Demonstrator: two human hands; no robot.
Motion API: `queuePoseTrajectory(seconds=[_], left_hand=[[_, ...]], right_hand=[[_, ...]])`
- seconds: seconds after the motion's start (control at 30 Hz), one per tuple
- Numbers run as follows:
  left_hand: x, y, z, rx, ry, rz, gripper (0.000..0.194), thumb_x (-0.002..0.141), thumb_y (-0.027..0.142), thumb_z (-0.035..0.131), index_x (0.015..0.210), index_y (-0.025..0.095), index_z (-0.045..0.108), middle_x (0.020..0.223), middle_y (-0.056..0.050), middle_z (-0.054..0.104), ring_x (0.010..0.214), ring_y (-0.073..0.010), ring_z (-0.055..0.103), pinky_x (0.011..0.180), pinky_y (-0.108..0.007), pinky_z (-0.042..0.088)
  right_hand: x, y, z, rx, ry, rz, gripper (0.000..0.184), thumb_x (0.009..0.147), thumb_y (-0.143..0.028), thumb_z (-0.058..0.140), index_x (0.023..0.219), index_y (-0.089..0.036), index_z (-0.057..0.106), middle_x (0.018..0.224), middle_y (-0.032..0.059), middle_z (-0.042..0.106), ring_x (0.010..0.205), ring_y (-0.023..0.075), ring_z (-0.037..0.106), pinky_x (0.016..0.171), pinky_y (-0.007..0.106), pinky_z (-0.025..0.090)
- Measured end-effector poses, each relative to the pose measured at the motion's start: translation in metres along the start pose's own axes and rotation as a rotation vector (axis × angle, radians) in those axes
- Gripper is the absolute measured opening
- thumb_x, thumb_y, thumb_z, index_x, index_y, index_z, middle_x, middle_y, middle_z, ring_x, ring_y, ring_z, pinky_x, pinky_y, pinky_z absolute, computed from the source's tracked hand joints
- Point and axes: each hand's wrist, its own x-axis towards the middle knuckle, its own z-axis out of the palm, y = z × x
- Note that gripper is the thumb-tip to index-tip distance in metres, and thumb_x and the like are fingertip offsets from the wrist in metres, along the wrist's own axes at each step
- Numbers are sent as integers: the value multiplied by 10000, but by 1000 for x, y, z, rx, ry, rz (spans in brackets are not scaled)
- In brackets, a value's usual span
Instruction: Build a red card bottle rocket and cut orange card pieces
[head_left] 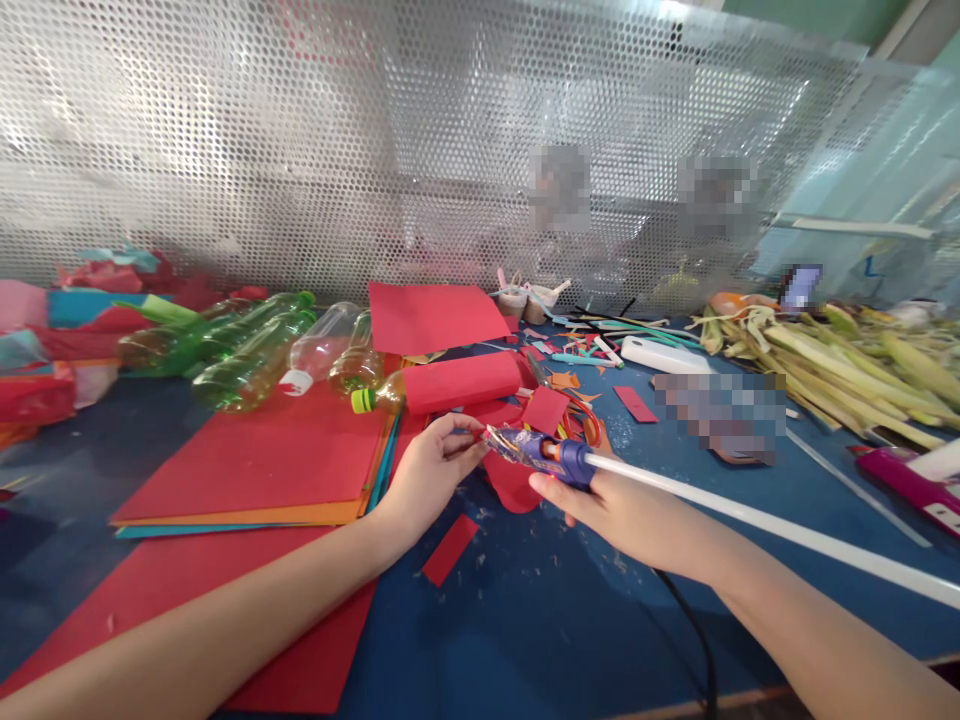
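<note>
My right hand (592,500) grips a purple glue gun (536,450), its nozzle pointing left. A long white glue stick (750,510) runs out of its back end toward the right edge. Right at the nozzle, the fingertips of my left hand (427,465) are pinched together; what they hold, if anything, is too small to make out against the red paper behind. Just beyond my hands lies a bottle wrapped in red paper (465,382), with a yellow-green cap (363,401). A small red paper strip (450,550) rests on the table in front of my left hand.
Red, orange and blue sheets (262,460) are stacked at left, with several plastic bottles (255,360) behind. Paper scraps (570,380) litter the middle. Dried husks (847,370) lie at right. A black cord (694,620) trails toward me. A perforated metal panel (450,150) stands behind.
</note>
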Motion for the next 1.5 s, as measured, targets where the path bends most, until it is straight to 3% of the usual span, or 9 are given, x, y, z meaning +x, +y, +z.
queuePoseTrajectory(seconds=[0.27, 0.47, 0.67, 0.83, 0.9, 0.97, 1.07, 1.27, 1.5], left_hand=[[0, -1, 1, 12, 53, -23, 224, 688, 288, 676, 864, 201, 569, 696, 27, 670, 626, -119, 631, 579, -203, 448], [-2, 1, 2, 37, 80, -11, 224, 678, 314, 679, 850, 211, 580, 643, 39, 639, 612, -135, 622, 556, -214, 444], [-2, 0, 2, 24, 77, -18, 231, 676, 317, 683, 849, 207, 577, 646, 40, 637, 624, -128, 621, 569, -208, 447], [-2, 1, 2, 13, 59, -18, 273, 663, 355, 693, 852, 200, 572, 674, 26, 648, 639, -140, 632, 594, -226, 456], [-2, 2, 2, 17, 64, -10, 290, 657, 368, 697, 854, 195, 572, 675, 18, 649, 639, -148, 634, 595, -235, 459], [-3, 3, 2, 16, 64, -6, 299, 655, 374, 700, 857, 193, 573, 685, 12, 654, 647, -153, 636, 605, -241, 464], [-4, 5, 1, -5, 36, -13, 292, 661, 379, 699, 851, 200, 568, 690, 17, 663, 660, -153, 642, 632, -247, 474], [-3, 5, 2, -23, 24, -12, 265, 679, 358, 695, 851, 204, 566, 664, 34, 663, 642, -139, 638, 630, -234, 472], [-2, 2, 1, 27, 44, 36, 234, 692, 348, 686, 833, 195, 579, 640, 32, 636, 622, -128, 603, 577, -210, 445]], right_hand=[[1, 6, -9, -27, 25, -4, 371, 917, -518, 400, 980, -237, 634, 528, -26, 558, 478, 163, 537, 536, 270, 429], [0, 13, -15, -72, 20, 69, 474, 903, -604, 354, 934, -230, 645, 568, -11, 576, 509, 165, 554, 569, 277, 446], [2, 18, -19, -19, -34, 49, 478, 917, -588, 332, 971, -218, 630, 680, 10, 637, 602, 181, 621, 626, 290, 482], [9, 28, -32, -147, 101, 44, 463, 911, -585, 334, 815, -233, 620, 615, 14, 633, 629, 215, 642, 633, 309, 489], [14, 37, -39, -239, 155, 47, 456, 906, -584, 342, 762, -231, 593, 706, 35, 660, 715, 228, 659, 683, 314, 494], [20, 51, -45, -345, 185, 10, 367, 887, -549, 412, 827, -221, 566, 887, 70, 670, 819, 242, 653, 740, 331, 492], [27, 72, -53, -500, 188, 86, 265, 852, -450, 497, 901, -193, 540, 1002, 126, 613, 909, 292, 620, 771, 400, 487], [31, 94, -60, -534, 24, 156, 285, 809, -348, 573, 1046, -192, 545, 1082, 124, 546, 1011, 290, 581, 853, 387, 466], [28, 93, -66, -546, -51, 169, 375, 761, -357, 658, 1083, -179, 585, 1098, 138, 580, 1056, 306, 569, 889, 403, 457]])
